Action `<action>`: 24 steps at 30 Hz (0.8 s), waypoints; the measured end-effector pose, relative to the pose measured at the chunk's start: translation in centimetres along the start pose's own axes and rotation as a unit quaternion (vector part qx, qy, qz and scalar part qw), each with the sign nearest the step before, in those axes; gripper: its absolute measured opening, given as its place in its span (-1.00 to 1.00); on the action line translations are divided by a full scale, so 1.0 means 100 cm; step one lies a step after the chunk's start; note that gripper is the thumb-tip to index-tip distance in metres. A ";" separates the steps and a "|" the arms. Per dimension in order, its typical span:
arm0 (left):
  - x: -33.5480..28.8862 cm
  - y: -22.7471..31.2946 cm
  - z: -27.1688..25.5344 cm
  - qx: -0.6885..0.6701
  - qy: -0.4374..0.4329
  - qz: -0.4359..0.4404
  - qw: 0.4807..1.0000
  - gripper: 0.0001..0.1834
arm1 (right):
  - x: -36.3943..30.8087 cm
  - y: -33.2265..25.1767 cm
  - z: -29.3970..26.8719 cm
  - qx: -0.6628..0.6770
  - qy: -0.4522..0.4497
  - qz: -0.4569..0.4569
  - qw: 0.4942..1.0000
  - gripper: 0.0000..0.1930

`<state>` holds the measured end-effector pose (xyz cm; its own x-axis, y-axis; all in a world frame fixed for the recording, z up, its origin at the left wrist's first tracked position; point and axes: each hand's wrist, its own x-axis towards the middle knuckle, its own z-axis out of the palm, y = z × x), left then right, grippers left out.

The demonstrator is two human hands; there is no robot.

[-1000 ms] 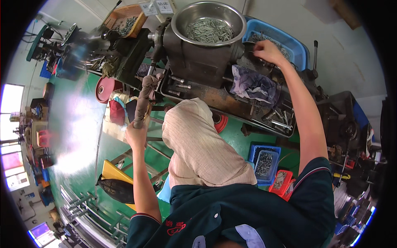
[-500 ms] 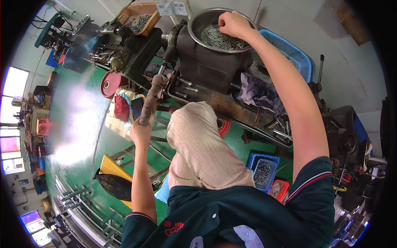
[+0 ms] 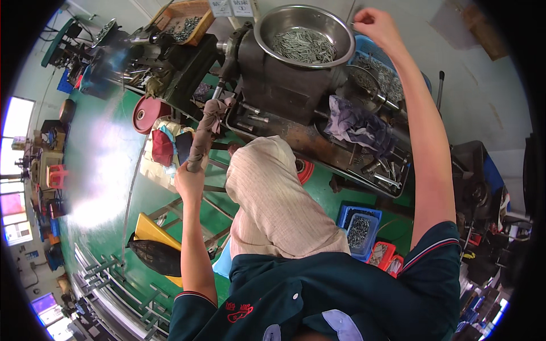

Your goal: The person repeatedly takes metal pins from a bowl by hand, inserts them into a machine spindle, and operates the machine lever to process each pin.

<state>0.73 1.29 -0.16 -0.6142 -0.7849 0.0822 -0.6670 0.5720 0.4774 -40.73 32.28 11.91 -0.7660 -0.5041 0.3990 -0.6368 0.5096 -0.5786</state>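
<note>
At nine o'clock the bare left hand (image 3: 190, 181) wraps firmly round the brown, cloth-wound lever (image 3: 202, 139) — a steady hold probably serves best. At one o'clock the right hand (image 3: 376, 28) has curled fingers; whether they pinch anything, I cannot tell. A light fingertip pinch would suit the slim grey metal pins (image 3: 304, 45) in the round, shiny steel bowl (image 3: 342, 41) at twelve. Just before twelve, white rectangular signs (image 3: 242, 7) carry dark print.

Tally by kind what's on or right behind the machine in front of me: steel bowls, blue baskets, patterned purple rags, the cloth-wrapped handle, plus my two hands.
Steel bowl: 1
Blue basket: 1
Patterned purple rag: 1
Cloth-wrapped handle: 1
Hands, left hand and right hand: 2
Total: 6
</note>
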 end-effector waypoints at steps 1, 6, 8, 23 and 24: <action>0.000 0.001 0.000 -0.002 0.000 0.004 1.000 -0.77 | -0.014 0.014 -0.006 0.053 0.001 0.042 0.998 -0.85; 0.001 -0.004 0.000 0.004 -0.007 0.012 1.000 -0.76 | -0.084 0.026 0.029 0.150 -0.072 0.141 0.976 -0.82; 0.000 -0.002 0.001 -0.004 -0.012 0.016 1.000 -0.76 | -0.101 0.025 0.043 0.200 -0.072 0.174 0.961 -0.82; 0.000 -0.005 0.001 -0.027 -0.008 0.026 0.999 -0.78 | -0.106 0.032 0.056 0.206 -0.085 0.151 0.963 -0.83; 0.000 -0.005 0.002 -0.024 -0.004 0.026 0.999 -0.78 | -0.105 0.032 0.057 0.211 -0.088 0.150 0.962 -0.82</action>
<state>0.98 1.06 -0.54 -0.6517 -0.7517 0.1012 -0.6127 0.6004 0.5139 -34.18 35.28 1.83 -0.8591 -0.5079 0.0634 -0.2682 0.3412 -0.9009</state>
